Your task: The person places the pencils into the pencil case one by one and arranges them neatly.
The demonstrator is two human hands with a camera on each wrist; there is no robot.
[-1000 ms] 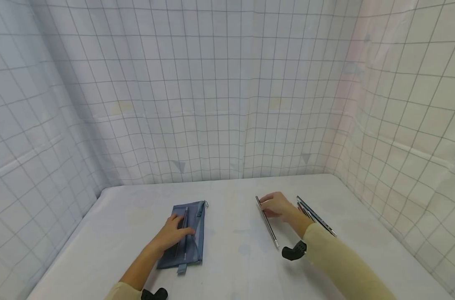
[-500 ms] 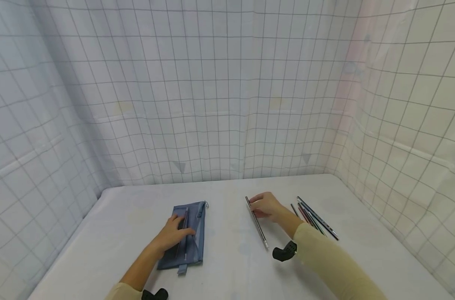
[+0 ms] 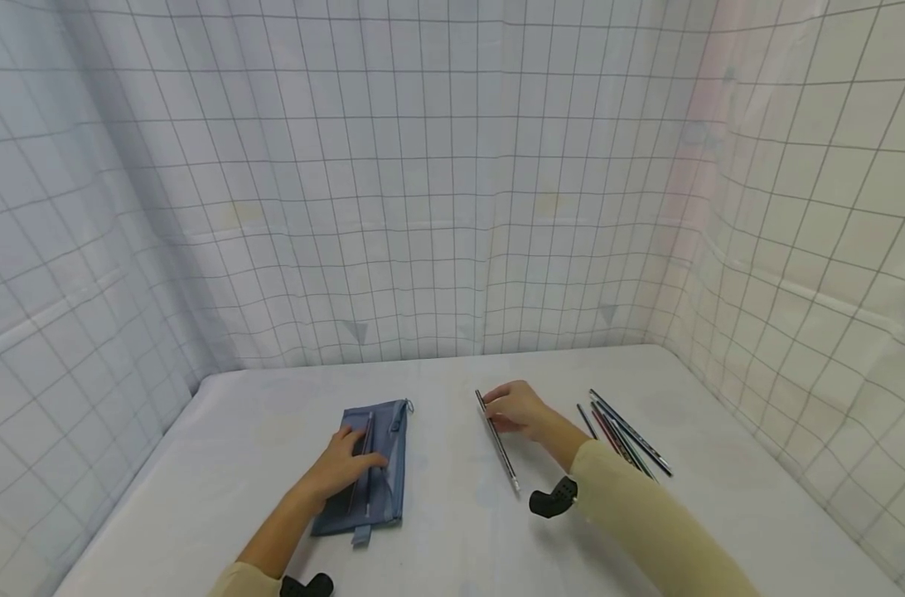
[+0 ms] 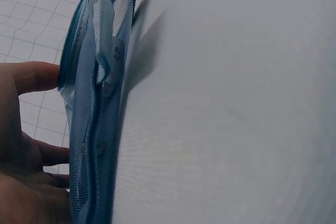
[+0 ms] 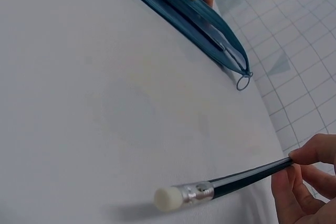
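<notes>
Pinching an eraser-tipped black pencil [image 3: 500,448] between thumb and fingertips, the right hand [image 3: 518,411] holds it above the white table [image 3: 452,547], between the gaping blue mesh pencil pouch [image 3: 387,491] and a loose cluster of pencils [image 3: 631,433]; the left hand [image 3: 339,468] rests on the pouch, fingers spread

A curtained booth [image 3: 818,249] — white, grid-lined sheets [image 3: 393,166] hang behind and on both sides of a white worktop [image 3: 452,531] — whether home, office or lab is unclear.
</notes>
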